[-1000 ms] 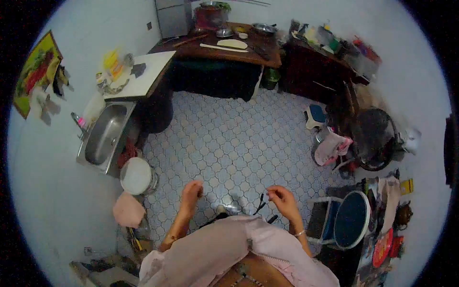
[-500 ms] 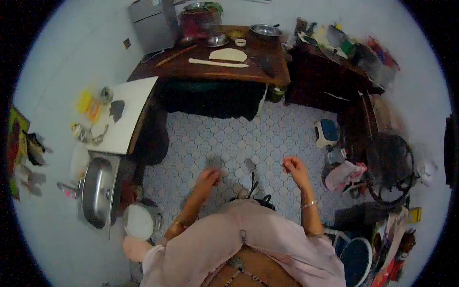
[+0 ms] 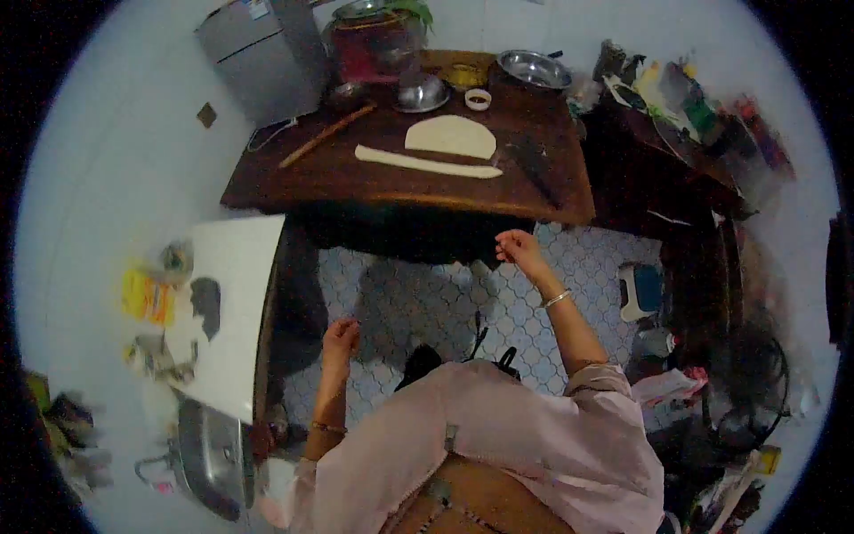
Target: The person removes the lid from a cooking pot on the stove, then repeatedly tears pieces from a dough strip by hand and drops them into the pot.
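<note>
Desk: dark brown wood | centre: half-round dough sheet, flat; long dough strip just in front | left: wooden stick, slanting | right: dark knife | rear: metal bowl, small white bowl, yellow container, steel basin

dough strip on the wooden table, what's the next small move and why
Probably move the right hand forward to the dough strip: that hand looks empty and is nearer the wooden table than the left hand, and the strip lies closer than the dough sheet.
</note>
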Demonstrator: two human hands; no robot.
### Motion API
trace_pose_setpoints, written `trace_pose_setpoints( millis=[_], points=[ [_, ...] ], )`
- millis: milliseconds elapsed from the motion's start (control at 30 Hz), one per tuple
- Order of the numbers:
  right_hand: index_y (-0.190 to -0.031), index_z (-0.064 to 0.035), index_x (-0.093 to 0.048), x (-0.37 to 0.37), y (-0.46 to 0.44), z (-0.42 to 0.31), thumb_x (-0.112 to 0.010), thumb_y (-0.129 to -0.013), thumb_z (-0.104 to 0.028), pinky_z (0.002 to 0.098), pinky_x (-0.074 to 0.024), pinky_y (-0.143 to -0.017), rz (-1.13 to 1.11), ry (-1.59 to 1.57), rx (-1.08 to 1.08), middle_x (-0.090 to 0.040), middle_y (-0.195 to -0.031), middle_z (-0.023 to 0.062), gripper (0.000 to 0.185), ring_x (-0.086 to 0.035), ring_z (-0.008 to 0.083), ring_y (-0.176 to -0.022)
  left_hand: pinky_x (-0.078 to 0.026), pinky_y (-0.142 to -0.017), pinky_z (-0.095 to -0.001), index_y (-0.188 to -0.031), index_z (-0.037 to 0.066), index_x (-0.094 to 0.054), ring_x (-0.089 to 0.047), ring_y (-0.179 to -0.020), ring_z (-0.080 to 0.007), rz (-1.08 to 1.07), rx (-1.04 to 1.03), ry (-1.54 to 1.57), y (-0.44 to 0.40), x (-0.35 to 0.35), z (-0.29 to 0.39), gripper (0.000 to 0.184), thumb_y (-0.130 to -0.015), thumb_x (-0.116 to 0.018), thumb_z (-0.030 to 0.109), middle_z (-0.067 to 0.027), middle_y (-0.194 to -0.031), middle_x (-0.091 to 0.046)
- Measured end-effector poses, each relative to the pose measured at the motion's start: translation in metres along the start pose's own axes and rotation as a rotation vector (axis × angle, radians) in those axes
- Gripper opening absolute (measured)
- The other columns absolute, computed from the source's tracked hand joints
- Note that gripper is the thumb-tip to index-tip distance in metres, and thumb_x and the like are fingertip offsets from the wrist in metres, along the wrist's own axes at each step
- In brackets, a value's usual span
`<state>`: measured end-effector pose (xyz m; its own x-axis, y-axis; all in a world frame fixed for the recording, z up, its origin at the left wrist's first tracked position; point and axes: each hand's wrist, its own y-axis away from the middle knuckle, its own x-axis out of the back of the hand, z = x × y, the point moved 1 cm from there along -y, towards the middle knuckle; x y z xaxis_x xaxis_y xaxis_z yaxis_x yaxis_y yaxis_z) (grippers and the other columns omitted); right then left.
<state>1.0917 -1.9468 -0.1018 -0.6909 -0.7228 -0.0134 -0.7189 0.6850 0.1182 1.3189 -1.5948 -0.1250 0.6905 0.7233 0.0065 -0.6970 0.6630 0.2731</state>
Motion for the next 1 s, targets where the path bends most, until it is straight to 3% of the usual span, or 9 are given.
trace_pose_setpoints(
  millis=[167, 467, 600, 667, 700, 733, 867, 933, 1000],
  points=[
    [-0.095, -0.0019, -0.053, 0.035, -0.115, 0.013, -0.052, -0.084, -0.016, 0.0223, -0.0444, -0.053, 0.237, -0.156, -0.143, -0.058, -0.077, 0.0048, 0.018, -0.057, 0.0113, -0.064, -0.036, -0.044, -0.0233, -0.093, 0.003, -0.055, -0.045, -0.052, -0.0075, -0.083, 0.103, -0.186, -0.174, -0.036, 0.063, 0.023, -0.081, -0.058, 0.022, -0.0006, -0.064, -0.051],
    [-0.096, -0.0005, -0.052, 0.111, -0.290, 0.104, -0.051, -0.082, -0.016, 0.0267, -0.0458, -0.047, 0.407, -0.694, -0.340, -0.055, -0.072, 0.0088, 0.021, -0.057, 0.0188, -0.060, -0.041, -0.054, -0.0268, -0.094, 0.004, -0.056, -0.050, -0.064, -0.0131, 0.158, 0.107, -0.189, -0.429, -0.082, 0.010, 0.025, -0.078, -0.058, 0.023, -0.0030, -0.075, -0.054],
    [-0.088, -0.0031, -0.055, 0.127, -0.331, 0.184, -0.053, -0.081, -0.019, 0.0280, -0.0436, -0.043, 0.515, -0.077, -0.147, -0.052, -0.064, 0.0057, 0.018, -0.056, 0.0194, -0.056, -0.040, -0.055, -0.0291, -0.094, 0.003, -0.056, -0.049, -0.064, -0.0125, 0.049, 0.188, -0.287, -0.508, -0.054, -0.004, 0.026, -0.077, -0.058, 0.023, -0.0045, -0.081, -0.053],
    [-0.084, -0.0043, -0.057, 0.120, -0.339, 0.181, -0.053, -0.081, -0.020, 0.0280, -0.0430, -0.043, 0.528, 0.147, -0.102, -0.051, -0.061, 0.0045, 0.017, -0.054, 0.0191, -0.052, -0.041, -0.056, -0.0352, -0.090, 0.001, -0.056, -0.053, -0.065, -0.0186, -0.027, -0.946, -1.532, -0.546, -0.039, -0.001, 0.027, -0.075, -0.059, 0.023, -0.0089, -0.079, -0.056],
    [-0.080, -0.0044, -0.056, 0.104, -0.336, 0.156, -0.057, -0.074, -0.016, 0.0337, -0.0457, -0.051, 0.487, 0.676, -0.152, -0.054, -0.064, 0.0092, 0.013, -0.057, 0.0247, -0.058, -0.041, -0.056, -0.0352, -0.090, 0.001, -0.056, -0.053, -0.065, -0.0186, -0.036, -0.955, -1.532, -0.575, -0.032, -0.017, 0.027, -0.075, -0.059, 0.023, -0.0089, -0.079, -0.056],
    [-0.076, -0.0044, -0.056, 0.093, -0.342, 0.140, -0.060, -0.067, -0.012, 0.0395, -0.0485, -0.058, 0.433, 1.204, -0.207, -0.057, -0.068, 0.0138, 0.012, -0.059, 0.0302, -0.064, -0.041, -0.057, -0.0387, -0.088, 0.000, -0.056, -0.054, -0.065, -0.0232, 0.098, -0.556, -1.120, -0.613, -0.025, -0.038, 0.026, -0.075, -0.058, 0.022, -0.0115, -0.077, -0.056],
    [-0.069, -0.0071, -0.056, 0.099, -0.372, 0.175, -0.060, -0.068, -0.016, 0.0429, -0.0481, -0.059, 0.517, 1.078, -0.550, -0.056, -0.066, 0.0150, 0.010, -0.058, 0.0323, -0.065, -0.042, -0.061, -0.0457, -0.084, -0.002, -0.056, -0.056, -0.071, -0.0350, 0.129, 0.050, -0.769, -0.668, -0.040, -0.009, 0.028, -0.075, -0.057, 0.024, -0.0185, -0.072, -0.057],
    [-0.074, -0.0001, -0.063, 0.087, -0.378, 0.181, -0.061, -0.074, -0.021, 0.0369, -0.0445, -0.049, 1.021, -0.398, -0.718, -0.061, -0.062, 0.0114, 0.021, -0.059, 0.0234, -0.056, -0.043, -0.065, -0.0433, -0.090, 0.000, -0.057, -0.057, -0.073, -0.0321, 0.093, 0.030, -0.967, -0.705, -0.026, -0.032, 0.032, -0.077, -0.056, 0.030, -0.0148, -0.076, -0.059],
    [-0.076, 0.0010, -0.062, 0.074, -0.379, 0.166, -0.061, -0.074, -0.020, 0.0365, -0.0450, -0.051, 0.942, 0.084, -0.535, -0.061, -0.063, 0.0121, 0.021, -0.059, 0.0238, -0.057, -0.044, -0.068, -0.0409, -0.096, 0.003, -0.058, -0.058, -0.076, -0.0291, 0.068, 0.008, -1.173, -0.726, -0.017, -0.036, 0.037, -0.079, -0.056, 0.035, -0.0111, -0.080, -0.061]
  ],
)
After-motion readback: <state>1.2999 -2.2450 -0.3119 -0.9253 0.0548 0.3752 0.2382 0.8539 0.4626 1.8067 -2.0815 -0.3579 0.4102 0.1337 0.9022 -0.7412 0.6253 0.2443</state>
